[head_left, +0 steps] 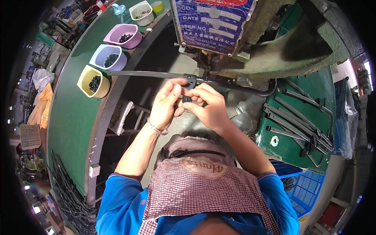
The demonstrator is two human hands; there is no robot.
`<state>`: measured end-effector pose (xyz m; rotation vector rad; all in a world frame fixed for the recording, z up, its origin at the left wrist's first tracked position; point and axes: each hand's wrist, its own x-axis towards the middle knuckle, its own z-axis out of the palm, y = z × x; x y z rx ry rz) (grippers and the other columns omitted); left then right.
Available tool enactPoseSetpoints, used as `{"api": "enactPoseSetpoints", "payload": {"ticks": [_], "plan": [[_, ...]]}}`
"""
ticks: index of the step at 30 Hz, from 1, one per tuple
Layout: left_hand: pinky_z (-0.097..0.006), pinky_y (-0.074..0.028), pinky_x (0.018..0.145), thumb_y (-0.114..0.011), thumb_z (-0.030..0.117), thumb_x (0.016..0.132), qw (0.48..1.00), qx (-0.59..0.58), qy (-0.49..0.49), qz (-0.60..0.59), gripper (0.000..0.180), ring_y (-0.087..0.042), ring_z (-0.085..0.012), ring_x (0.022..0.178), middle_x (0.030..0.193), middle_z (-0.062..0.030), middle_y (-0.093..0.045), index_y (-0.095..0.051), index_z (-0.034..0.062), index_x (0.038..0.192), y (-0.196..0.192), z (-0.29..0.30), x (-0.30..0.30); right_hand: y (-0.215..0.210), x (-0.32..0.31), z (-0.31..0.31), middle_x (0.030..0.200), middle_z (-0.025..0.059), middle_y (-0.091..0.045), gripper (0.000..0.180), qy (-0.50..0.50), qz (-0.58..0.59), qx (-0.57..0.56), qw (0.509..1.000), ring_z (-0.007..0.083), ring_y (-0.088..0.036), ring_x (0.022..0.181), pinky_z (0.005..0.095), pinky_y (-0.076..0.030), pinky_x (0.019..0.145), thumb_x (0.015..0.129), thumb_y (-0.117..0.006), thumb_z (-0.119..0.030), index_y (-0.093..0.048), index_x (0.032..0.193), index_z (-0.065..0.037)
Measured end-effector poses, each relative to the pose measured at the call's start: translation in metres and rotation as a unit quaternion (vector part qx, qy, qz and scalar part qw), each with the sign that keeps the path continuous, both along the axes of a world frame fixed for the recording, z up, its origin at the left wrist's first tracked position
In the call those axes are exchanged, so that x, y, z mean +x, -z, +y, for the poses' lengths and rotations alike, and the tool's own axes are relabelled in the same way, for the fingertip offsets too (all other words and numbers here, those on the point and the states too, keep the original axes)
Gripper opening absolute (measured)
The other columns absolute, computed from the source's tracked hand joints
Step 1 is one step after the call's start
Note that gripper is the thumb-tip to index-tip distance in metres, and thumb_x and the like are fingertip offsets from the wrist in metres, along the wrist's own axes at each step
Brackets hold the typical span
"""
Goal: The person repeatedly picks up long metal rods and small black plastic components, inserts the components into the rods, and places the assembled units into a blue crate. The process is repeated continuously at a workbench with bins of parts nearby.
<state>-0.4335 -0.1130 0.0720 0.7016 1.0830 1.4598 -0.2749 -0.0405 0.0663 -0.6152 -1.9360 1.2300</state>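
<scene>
While right hand (210,105) is pinching: small black part (187,100)
Left hand (166,102): is hovering just beside it, curled, hold unclear

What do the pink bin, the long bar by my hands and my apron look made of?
Pink bin: probably plastic, smooth, with rounded walls. Bar: likely metal, dark grey, with sheen; whether painted is unclear. Apron: cloth, matte, visibly creased.
</scene>
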Motion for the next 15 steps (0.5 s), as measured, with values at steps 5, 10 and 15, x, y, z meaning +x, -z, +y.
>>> {"api": "enactPoseSetpoints", "payload": {"ticks": [5, 10, 15], "plan": [[-0.019, -0.030, 0.043, -0.068, 0.008, 0.097, 1.000, -0.031, 0.003, 0.000, 0.008, -0.041, -0.0033, 0.047, 0.069, 0.0019, -0.058, -0.063, 0.0031, 0.094, 0.010, -0.004, 0.001, 0.012, 0.012, -0.002, 0.100, 0.0138, -0.066, 0.033, -0.005, -0.056, 0.124, 0.991, 0.0327, -0.065, 0.090, 0.0412, -0.053, 0.078, 0.079, -0.076, -0.009, -0.065, 0.109, -0.004], [-0.018, -0.031, 0.045, -0.071, 0.010, 0.094, 0.976, -0.012, -0.060, 0.208, 0.007, -0.044, -0.0009, 0.050, 0.071, 0.0035, -0.061, -0.067, 0.0049, 0.096, 0.005, 0.002, -0.007, 0.015, 0.016, 0.019, 0.102, 0.0115, -0.072, 0.033, 0.158, -0.110, 0.261, 0.946, 0.0297, -0.068, 0.093, 0.0381, -0.055, 0.082, 0.080, -0.079, -0.018, -0.069, 0.109, -0.006], [-0.019, -0.040, 0.058, -0.076, 0.005, 0.088, 0.920, 0.003, -0.116, 0.374, 0.030, -0.045, -0.0016, 0.061, 0.065, 0.0074, -0.050, -0.066, 0.0023, 0.117, 0.007, 0.013, -0.054, 0.028, 0.002, 0.044, 0.095, 0.0094, -0.073, 0.027, 0.233, -0.086, 0.233, 0.940, 0.0297, -0.067, 0.090, 0.0408, -0.049, 0.086, 0.075, -0.082, -0.018, -0.075, 0.098, -0.005]]}}
